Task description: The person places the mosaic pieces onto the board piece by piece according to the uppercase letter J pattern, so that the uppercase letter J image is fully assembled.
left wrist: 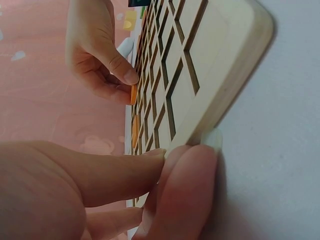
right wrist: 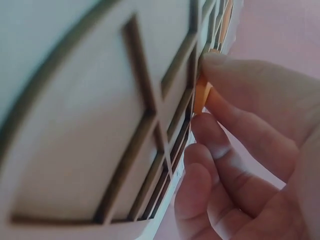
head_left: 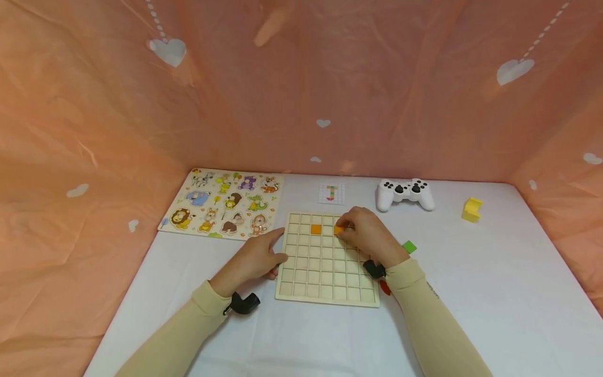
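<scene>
A square wooden grid board (head_left: 327, 302) lies on the table between both hands. My left hand (head_left: 254, 257) holds its left edge, with thumb and fingertips against the side and rim. My right hand (head_left: 369, 234) pinches an orange square tile (right wrist: 201, 94) between thumb and fingers, over a cell near the top right of the grid. Another orange tile (head_left: 316, 229) sits in a cell a little to the left, in the same row. Partly hidden beside the right forearm are a green tile (head_left: 409, 247) and a red piece (head_left: 384, 287).
Behind the board lies a small pattern card (head_left: 332, 193) with a coloured figure. An animal puzzle board (head_left: 223, 204) is at the back left. A white game controller (head_left: 405, 193) and a yellow block (head_left: 471, 209) stand at the back right. Pink cloth (head_left: 301, 94) hangs behind.
</scene>
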`<action>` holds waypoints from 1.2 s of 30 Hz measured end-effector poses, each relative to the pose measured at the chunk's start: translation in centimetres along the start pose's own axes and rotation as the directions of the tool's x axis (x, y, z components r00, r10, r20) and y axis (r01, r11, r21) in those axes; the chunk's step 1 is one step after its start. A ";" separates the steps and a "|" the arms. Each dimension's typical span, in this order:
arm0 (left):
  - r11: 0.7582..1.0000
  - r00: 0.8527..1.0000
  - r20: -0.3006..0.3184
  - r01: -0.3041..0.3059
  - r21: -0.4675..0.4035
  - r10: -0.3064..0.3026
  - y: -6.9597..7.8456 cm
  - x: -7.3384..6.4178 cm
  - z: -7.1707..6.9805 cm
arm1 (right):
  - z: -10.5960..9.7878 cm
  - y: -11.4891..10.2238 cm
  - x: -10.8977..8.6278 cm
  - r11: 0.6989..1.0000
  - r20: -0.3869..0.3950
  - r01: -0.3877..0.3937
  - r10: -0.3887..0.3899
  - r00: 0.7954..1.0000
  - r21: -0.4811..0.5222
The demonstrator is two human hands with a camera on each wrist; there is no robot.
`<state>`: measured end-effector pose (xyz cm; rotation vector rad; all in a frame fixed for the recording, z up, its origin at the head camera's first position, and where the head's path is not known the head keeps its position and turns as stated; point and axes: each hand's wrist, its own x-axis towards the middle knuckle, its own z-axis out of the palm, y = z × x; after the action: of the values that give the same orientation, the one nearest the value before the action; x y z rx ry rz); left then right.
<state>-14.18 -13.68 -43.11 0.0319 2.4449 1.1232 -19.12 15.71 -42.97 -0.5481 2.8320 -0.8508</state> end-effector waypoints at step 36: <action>0.999 0.999 0.013 -0.030 0.011 0.030 -0.3 -0.1 -0.1 | -2.3 1.0 -1.7 0.992 -0.021 -0.101 0.103 0.994 0.071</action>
<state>-14.10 -13.99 -43.22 0.0789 2.4468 1.1193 -18.32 18.27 -41.57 -0.3827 2.8122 -0.9397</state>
